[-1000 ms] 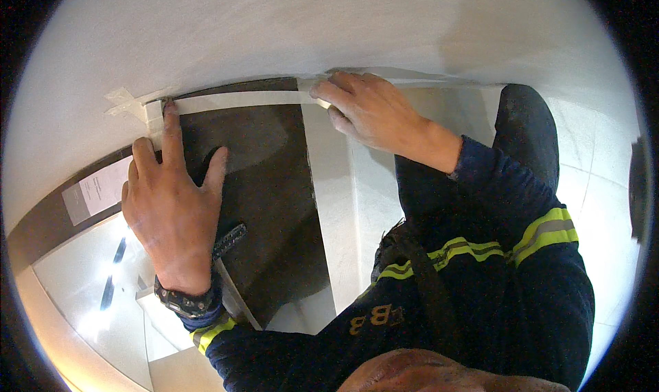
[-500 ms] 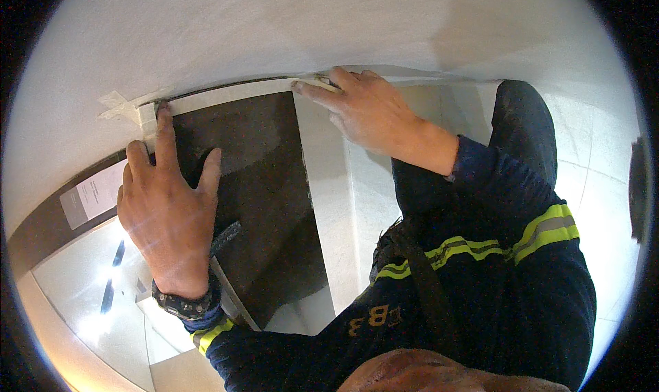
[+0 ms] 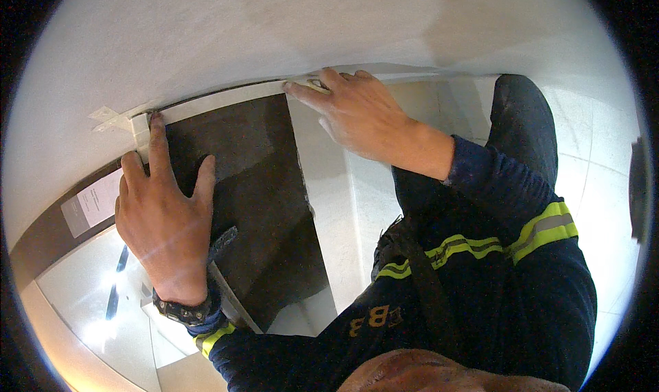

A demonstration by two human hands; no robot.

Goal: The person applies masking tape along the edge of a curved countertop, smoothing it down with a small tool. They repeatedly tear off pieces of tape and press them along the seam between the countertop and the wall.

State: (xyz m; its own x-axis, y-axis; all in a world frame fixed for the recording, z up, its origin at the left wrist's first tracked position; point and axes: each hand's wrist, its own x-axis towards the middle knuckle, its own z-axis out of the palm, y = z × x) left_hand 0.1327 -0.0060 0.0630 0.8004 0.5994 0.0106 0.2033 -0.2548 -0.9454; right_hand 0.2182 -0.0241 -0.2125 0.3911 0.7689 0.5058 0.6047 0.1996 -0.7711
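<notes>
The left hand [image 3: 168, 220] is lying open and flat against the dark panel [image 3: 254, 186], fingers spread, gripping nothing. Its index finger is reaching up along the panel's left edge, the tip touching the pale tape strip [image 3: 220, 98] at the panel's upper left corner. A short loose end of tape [image 3: 110, 119] is sticking out on the white wall [image 3: 274, 28] just left of that corner.

The tape strip is running along the top edge of the dark panel, from the upper left corner to the upper right corner, lying between the panel and the white wall above it.

The right hand [image 3: 360, 114] is resting at the panel's upper right corner, palm down, fingers extended and pressing on the tape there. It is not closed around anything; whether a fingertip is pinching the tape end cannot be told.

A pale vertical strip [image 3: 322, 206] is bordering the panel's right edge. A narrow tool with a dark handle [image 3: 223, 244] is lying against the panel's lower left part, just beside the left wrist, which is wearing a dark watch [image 3: 182, 311]. A white paper label [image 3: 93, 201] is sitting on a brown band well left of the panel. Right of the panel, the person's dark trousers [image 3: 522, 124] and dark sleeves with yellow reflective bands [image 3: 542, 231] are showing over a light tiled floor [image 3: 597, 186].
</notes>
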